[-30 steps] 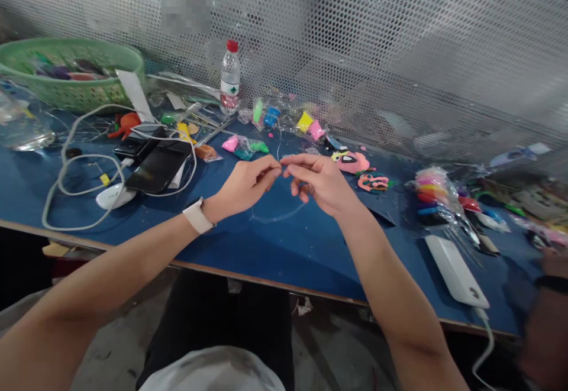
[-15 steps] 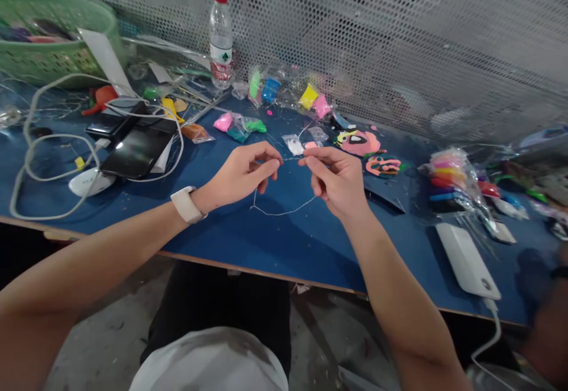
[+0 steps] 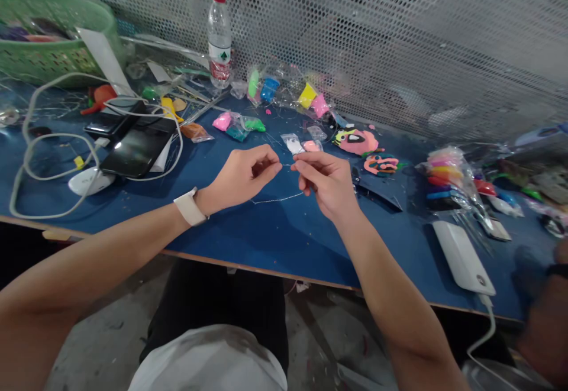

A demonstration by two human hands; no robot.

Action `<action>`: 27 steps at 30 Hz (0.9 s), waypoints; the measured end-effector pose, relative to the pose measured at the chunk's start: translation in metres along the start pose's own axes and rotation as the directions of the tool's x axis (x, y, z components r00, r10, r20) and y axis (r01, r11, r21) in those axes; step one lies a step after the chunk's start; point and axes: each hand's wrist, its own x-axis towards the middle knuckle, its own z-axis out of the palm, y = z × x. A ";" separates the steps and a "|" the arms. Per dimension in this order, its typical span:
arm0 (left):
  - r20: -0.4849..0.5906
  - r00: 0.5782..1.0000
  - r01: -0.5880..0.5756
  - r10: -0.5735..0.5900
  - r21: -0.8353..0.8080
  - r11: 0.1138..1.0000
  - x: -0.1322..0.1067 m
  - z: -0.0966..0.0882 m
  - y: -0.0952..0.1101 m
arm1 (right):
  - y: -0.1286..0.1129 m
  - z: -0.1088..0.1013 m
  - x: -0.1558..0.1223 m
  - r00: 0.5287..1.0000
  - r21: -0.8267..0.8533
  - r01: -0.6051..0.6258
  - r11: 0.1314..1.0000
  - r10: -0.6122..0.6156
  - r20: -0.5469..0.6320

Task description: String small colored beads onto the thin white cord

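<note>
Over the blue tabletop (image 3: 275,237) both of my hands pinch one thin pale thread (image 3: 277,199). My left hand (image 3: 242,175), with a white watch band on its wrist, grips one part of it between thumb and forefinger. My right hand (image 3: 326,181) grips it a few centimetres to the right. A slack loop of the thread sags below and between the two hands. Small clear bags (image 3: 293,142) lie just beyond my fingertips.
Behind stand a water bottle (image 3: 219,36), bags of coloured clay (image 3: 239,125) and flat clay faces (image 3: 357,142). Phones (image 3: 137,151) and white cables (image 3: 44,169) lie left beside a green basket (image 3: 48,48). A white power bank (image 3: 461,258) and another person's arm (image 3: 545,314) are at right.
My hands have drawn closer together and the hanging loop of thread between them has shortened. The view has shifted slightly.
</note>
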 end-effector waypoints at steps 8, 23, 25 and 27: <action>0.043 0.996 -0.085 0.080 0.134 0.987 0.001 -0.001 -0.006 | 0.004 0.003 -0.003 0.996 -0.101 0.055 0.993 -0.062 -0.069; -0.047 0.987 -0.143 0.151 0.151 0.978 0.000 -0.001 -0.008 | 0.003 -0.009 0.004 0.992 -0.131 0.088 0.988 -0.098 -0.078; -0.056 0.985 -0.153 0.163 0.153 0.976 0.000 -0.001 -0.008 | 0.005 -0.009 0.003 0.985 -0.179 0.141 0.974 -0.156 -0.076; -0.065 0.983 -0.158 0.170 0.154 0.975 0.000 -0.001 -0.008 | 0.006 -0.008 0.002 0.965 -0.229 0.229 0.946 -0.251 -0.074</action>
